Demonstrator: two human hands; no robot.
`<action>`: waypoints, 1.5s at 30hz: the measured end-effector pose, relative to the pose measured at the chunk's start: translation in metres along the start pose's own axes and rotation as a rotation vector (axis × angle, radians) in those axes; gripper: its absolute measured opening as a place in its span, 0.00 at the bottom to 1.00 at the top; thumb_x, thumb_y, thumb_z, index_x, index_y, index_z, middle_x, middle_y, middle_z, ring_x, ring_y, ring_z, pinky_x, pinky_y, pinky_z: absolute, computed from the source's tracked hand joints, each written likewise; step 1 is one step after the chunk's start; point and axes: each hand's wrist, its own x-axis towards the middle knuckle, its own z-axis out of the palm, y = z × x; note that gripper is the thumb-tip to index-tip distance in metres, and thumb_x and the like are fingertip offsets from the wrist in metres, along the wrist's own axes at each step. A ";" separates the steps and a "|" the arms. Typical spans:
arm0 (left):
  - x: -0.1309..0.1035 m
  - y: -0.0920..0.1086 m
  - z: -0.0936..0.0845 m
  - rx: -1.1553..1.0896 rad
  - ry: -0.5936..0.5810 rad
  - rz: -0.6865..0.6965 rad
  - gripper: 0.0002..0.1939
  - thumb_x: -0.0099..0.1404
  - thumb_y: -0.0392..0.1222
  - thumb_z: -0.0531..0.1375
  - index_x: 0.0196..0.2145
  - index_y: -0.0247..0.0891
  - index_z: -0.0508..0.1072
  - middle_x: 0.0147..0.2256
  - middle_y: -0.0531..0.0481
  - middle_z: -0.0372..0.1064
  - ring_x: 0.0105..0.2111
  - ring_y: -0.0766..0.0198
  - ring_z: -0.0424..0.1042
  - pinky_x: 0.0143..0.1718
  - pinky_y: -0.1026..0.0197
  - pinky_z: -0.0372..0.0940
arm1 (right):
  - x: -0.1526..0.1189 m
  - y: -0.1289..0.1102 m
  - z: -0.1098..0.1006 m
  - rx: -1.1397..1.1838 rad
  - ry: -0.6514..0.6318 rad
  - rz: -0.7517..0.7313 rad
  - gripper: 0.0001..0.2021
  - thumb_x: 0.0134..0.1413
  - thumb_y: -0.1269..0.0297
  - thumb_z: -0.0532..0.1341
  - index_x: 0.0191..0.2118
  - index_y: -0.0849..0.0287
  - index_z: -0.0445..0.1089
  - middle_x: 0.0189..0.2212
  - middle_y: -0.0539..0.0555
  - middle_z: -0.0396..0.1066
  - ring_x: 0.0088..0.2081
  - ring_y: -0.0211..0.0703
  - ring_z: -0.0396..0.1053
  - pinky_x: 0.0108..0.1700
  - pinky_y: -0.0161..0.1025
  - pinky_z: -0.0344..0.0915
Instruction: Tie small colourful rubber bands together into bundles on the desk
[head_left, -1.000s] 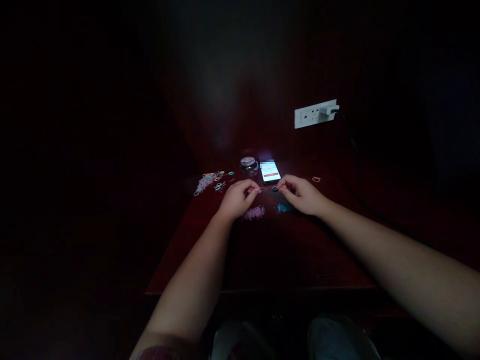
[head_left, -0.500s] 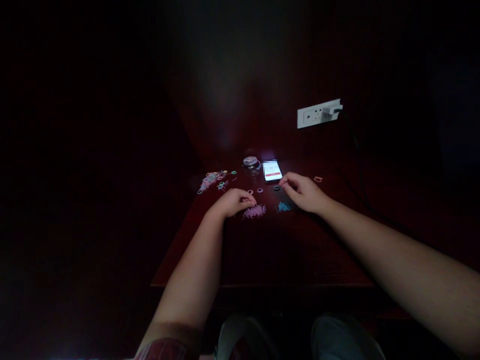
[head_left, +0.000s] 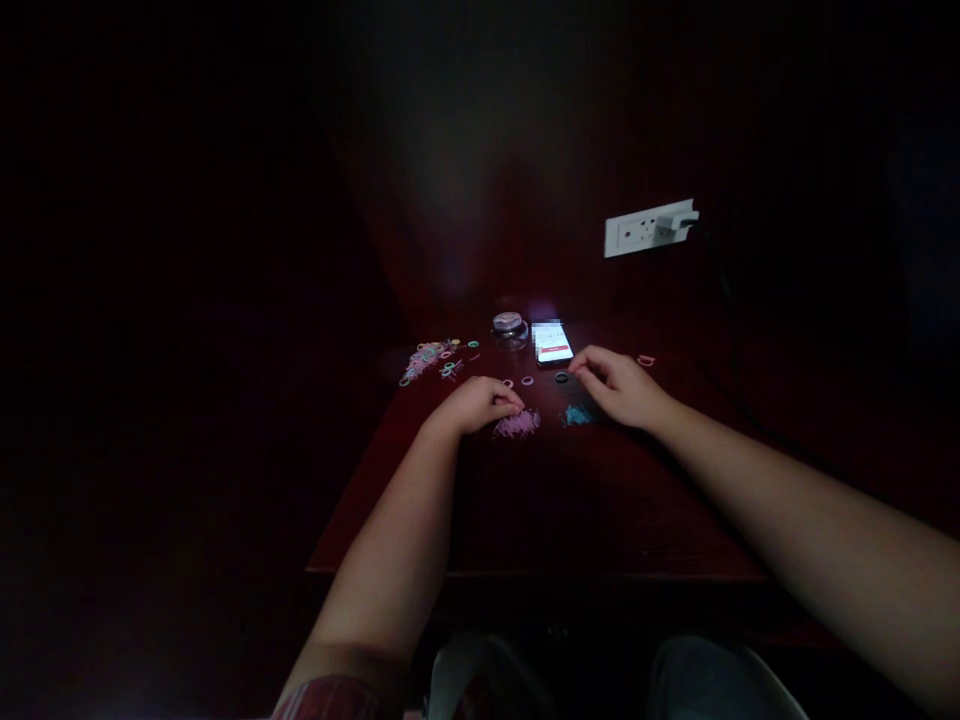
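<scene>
My left hand (head_left: 484, 402) is closed in a pinch at the upper edge of a pile of small purple pieces (head_left: 517, 424); what its fingertips hold, if anything, is too small to make out. My right hand (head_left: 619, 385) has its thumb and fingers brought together just right of a dark ring-shaped band (head_left: 562, 378). Whatever lies between those fingertips does not show. Below that hand is a small pile of blue pieces (head_left: 577, 415). A purple ring-shaped band (head_left: 527, 381) lies between the hands, and a pale one (head_left: 508, 384) sits by my left fingers.
Behind the hands lies a lit phone (head_left: 553, 342), with a round clear container (head_left: 510, 328) to its left. A mixed heap of coloured bands (head_left: 427, 360) is at the table's far left. An orange band (head_left: 646, 360) lies at right, below a wall socket (head_left: 649, 228) with a plug.
The whole view has shifted slightly, so things appear a little further right. Both hands keep nearly the same pose and place beside the piles.
</scene>
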 end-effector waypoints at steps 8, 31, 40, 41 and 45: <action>-0.007 0.012 -0.001 -0.087 0.008 0.001 0.21 0.49 0.31 0.62 0.42 0.40 0.79 0.38 0.48 0.76 0.35 0.63 0.73 0.38 0.62 0.67 | -0.001 -0.001 0.000 0.010 0.002 0.014 0.07 0.60 0.65 0.54 0.37 0.58 0.68 0.31 0.54 0.70 0.30 0.43 0.66 0.34 0.38 0.60; -0.003 0.014 0.000 0.015 -0.180 0.161 0.16 0.50 0.38 0.70 0.39 0.45 0.80 0.41 0.50 0.75 0.46 0.59 0.70 0.56 0.54 0.59 | -0.001 -0.003 -0.001 0.001 0.005 0.004 0.06 0.59 0.66 0.55 0.37 0.59 0.69 0.31 0.54 0.71 0.30 0.42 0.66 0.32 0.37 0.58; -0.005 0.020 -0.002 0.019 -0.171 0.121 0.15 0.52 0.41 0.68 0.40 0.42 0.80 0.41 0.48 0.74 0.44 0.59 0.71 0.53 0.56 0.61 | -0.001 -0.002 0.001 0.013 0.005 0.011 0.05 0.58 0.67 0.55 0.36 0.58 0.68 0.29 0.53 0.70 0.27 0.41 0.64 0.29 0.36 0.57; -0.005 0.020 -0.002 0.014 -0.170 0.118 0.15 0.52 0.40 0.68 0.40 0.42 0.80 0.41 0.48 0.74 0.44 0.59 0.71 0.52 0.56 0.62 | -0.001 -0.003 0.001 0.013 0.005 0.012 0.05 0.57 0.67 0.55 0.36 0.58 0.68 0.29 0.53 0.70 0.27 0.40 0.63 0.28 0.36 0.57; -0.006 0.021 -0.002 -0.005 -0.156 0.113 0.14 0.52 0.40 0.68 0.39 0.40 0.79 0.41 0.48 0.74 0.44 0.59 0.70 0.50 0.57 0.63 | -0.001 -0.003 0.001 0.014 0.007 0.001 0.05 0.57 0.67 0.56 0.36 0.59 0.68 0.31 0.54 0.71 0.29 0.41 0.65 0.29 0.36 0.57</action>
